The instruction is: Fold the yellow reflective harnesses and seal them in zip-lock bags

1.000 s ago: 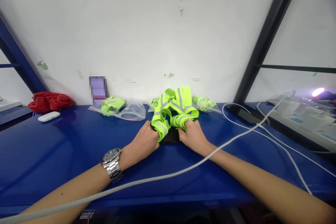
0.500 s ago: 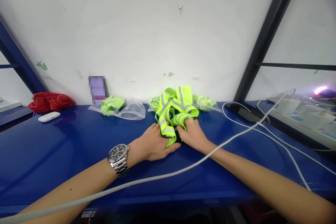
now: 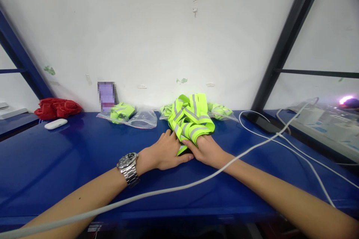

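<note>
While the left hand [image 3: 165,152] and right hand [image 3: 209,150] touch looped, grey-striped yellow straps [image 3: 192,117] central on the bench [image 3: 84,145], I cannot tell whether half-hidden fingers [image 3: 168,134] clamp; clear bags [image 3: 144,118] lie far, a white cable [image 3: 168,191] crosses near.

Fingers [image 3: 170,138] against neon-yellow reflective straps [image 3: 193,116]

Both hands are bare, left [image 3: 165,152] and right [image 3: 209,151]. Just back from the left one's grip I'm seeing a chunky watch [image 3: 129,167]: round case, dark dial [image 3: 127,159] with lighter marks, shiny silver link bracelet [image 3: 131,176]. Farther behind the grip, there's a tiny mole [image 3: 80,198] on the uncovered left forearm [image 3: 97,189]. Right forearm's [image 3: 258,180] uncovered too, far as I can see.
</note>
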The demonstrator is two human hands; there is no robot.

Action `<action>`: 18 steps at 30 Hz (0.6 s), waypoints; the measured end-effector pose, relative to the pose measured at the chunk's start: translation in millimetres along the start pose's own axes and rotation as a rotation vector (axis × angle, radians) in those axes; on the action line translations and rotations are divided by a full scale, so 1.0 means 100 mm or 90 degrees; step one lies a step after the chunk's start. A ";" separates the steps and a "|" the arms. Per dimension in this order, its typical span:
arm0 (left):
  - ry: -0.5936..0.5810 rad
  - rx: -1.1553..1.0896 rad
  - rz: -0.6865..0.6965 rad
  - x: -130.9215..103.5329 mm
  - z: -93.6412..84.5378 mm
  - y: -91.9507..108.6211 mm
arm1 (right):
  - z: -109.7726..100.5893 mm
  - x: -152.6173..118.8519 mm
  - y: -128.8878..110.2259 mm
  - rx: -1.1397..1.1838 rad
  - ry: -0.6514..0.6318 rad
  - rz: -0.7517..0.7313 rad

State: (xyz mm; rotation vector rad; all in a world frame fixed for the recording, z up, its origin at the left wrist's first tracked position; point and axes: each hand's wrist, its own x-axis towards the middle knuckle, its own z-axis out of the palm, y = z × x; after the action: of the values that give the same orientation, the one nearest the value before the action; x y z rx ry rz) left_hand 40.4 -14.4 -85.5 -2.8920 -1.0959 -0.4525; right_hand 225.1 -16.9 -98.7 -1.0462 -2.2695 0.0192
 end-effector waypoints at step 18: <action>0.059 -0.013 -0.052 -0.14 0.04 0.00 | 0.03 0.04 0.03 -0.006 0.048 0.068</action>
State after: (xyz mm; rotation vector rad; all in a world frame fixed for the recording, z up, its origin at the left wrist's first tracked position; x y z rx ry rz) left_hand 31.8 -22.8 -93.3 -2.8193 -1.2060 -0.5976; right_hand 223.7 -11.4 -99.9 -1.1533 -2.1458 0.0136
